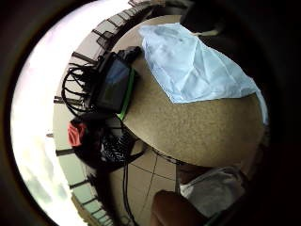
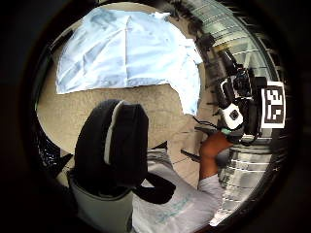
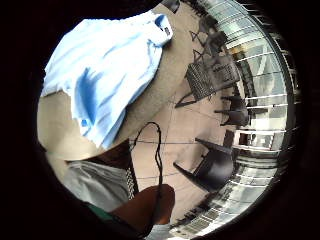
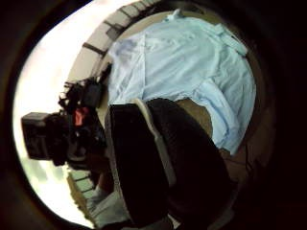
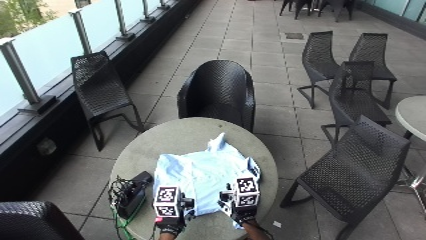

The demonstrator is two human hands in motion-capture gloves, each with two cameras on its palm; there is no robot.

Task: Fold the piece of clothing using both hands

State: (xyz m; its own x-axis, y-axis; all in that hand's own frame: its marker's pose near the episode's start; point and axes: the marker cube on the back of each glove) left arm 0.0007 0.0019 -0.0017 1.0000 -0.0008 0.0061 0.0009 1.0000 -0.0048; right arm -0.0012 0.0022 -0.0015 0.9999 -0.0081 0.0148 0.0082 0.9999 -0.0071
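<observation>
1. Light-blue shirt (image 5: 203,175) lies spread, rumpled, on round desk (image 5: 166,140), near edge, one corner hanging over the rim by the person.
2. Likely thin, soft, light cloth; will crease and slide easily. Best hold prob. near hem corners or sleeve edges.
3. Left hand (image 5: 170,216) and right hand (image 5: 241,206) hover at the near hem; fingers hidden, can't tell if curled or pinching.
4. Count: 1 shirt, 2 hands, 1 black device w/ cables (image 5: 130,195) beside it.

Soft daylight is filling the terrace evenly, casting only faint shadows under the round table (image 5: 193,135) and the chairs (image 5: 216,92). Sky glare is whitening the palm views' edges, where strong bending and dark rims are closing in.
</observation>
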